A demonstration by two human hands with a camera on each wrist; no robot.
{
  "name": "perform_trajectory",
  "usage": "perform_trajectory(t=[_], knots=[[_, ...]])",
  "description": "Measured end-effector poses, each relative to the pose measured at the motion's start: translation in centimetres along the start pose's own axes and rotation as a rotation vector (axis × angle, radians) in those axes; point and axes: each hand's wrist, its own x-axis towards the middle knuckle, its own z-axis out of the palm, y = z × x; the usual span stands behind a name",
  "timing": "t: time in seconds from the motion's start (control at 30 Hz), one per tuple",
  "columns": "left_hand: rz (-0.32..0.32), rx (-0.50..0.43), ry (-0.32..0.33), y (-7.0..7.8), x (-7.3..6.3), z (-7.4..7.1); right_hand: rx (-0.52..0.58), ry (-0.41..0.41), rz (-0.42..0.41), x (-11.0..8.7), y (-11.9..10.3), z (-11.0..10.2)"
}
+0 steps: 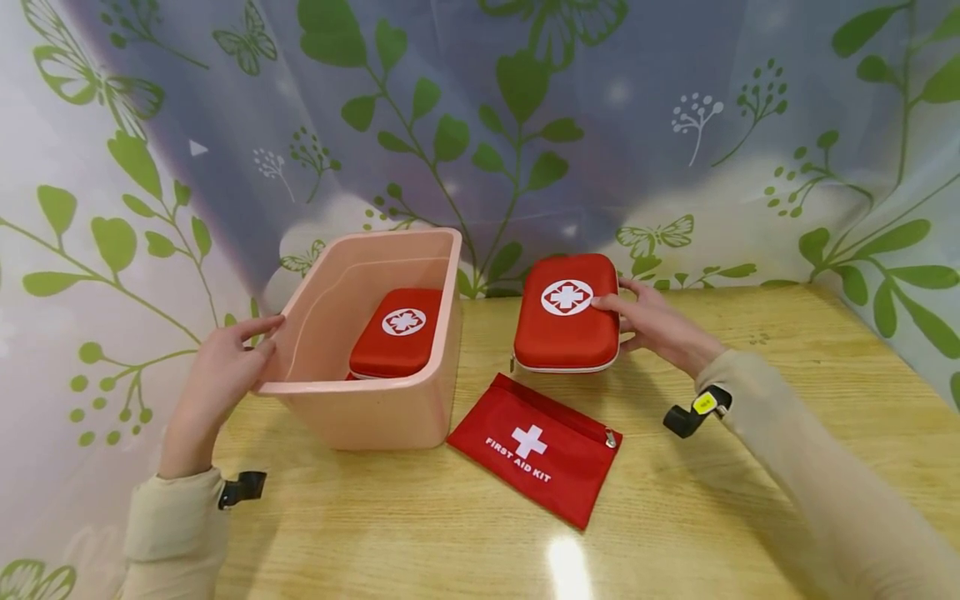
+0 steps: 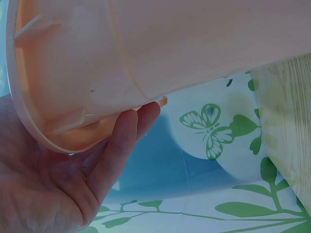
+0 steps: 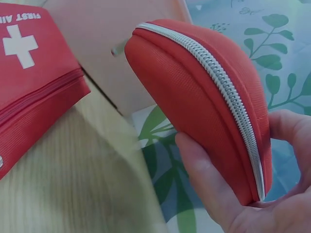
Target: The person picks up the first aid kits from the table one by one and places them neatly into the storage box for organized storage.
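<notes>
Sleeves (image 1: 810, 467) of pale beige cloth reach in from both lower corners, a black band (image 1: 684, 419) with a yellow label at the right wrist. Between them lies a wooden table (image 1: 337, 533), bright with a reflected light near its front. On it, just beyond that glare, a flat red pouch (image 1: 536, 454) rests at a slant, marked with a white cross and the words "FIRST AID KIT"; its zip runs along the far edge, the metal pull at the right end.

Behind and left of the pouch stands a pink bin (image 1: 375, 417). The left hand (image 1: 225, 367) has its fingers bent around the bin's left rim, gripping it. Inside the bin, a second case (image 1: 396, 342), red with a white round emblem, lies face up.

To the bin's right, the right hand (image 1: 660, 325) is partly closed, pinching a matching red case (image 1: 562, 329) by its right side, thumb on the front, fingers behind. This case is held above the table, beyond the pouch, its emblem facing the wearer and its pale zip closed.

Farthest back hangs a cloth (image 1: 637, 150) printed with green leaves and butterflies.
</notes>
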Motion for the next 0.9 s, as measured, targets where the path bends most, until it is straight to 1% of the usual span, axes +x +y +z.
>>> perform_trajectory(t=[0.13, 0.33, 0.47, 0.57, 0.73, 0.8, 0.9], knots=[[-0.006, -0.007, -0.019, -0.1, -0.1, -0.1, 0.000, 0.022, 0.000, -0.2, -0.8, 0.2], [-0.011, -0.010, -0.023, 0.0, 0.0, -0.2, 0.013, 0.067, -0.014, -0.3, -2.1, 0.4], [-0.017, -0.011, -0.028, 0.1, 0.0, -0.3, 0.030, 0.081, -0.030, -0.5, -3.0, 0.4], [-0.016, -0.009, -0.027, 0.1, 0.1, -0.3, 0.042, 0.077, -0.045, -0.6, -3.4, 0.4], [0.003, 0.009, -0.002, 0.0, 0.3, -0.3, 0.059, 0.076, -0.075, -0.8, -3.9, 0.6], [0.004, 0.012, -0.001, 0.0, 0.3, -0.3, 0.070, 0.072, -0.088, -0.8, -4.0, 0.7], [-0.004, 0.006, -0.015, -0.1, 0.2, -0.3, 0.084, 0.070, -0.101, -0.8, -4.1, 0.7]])
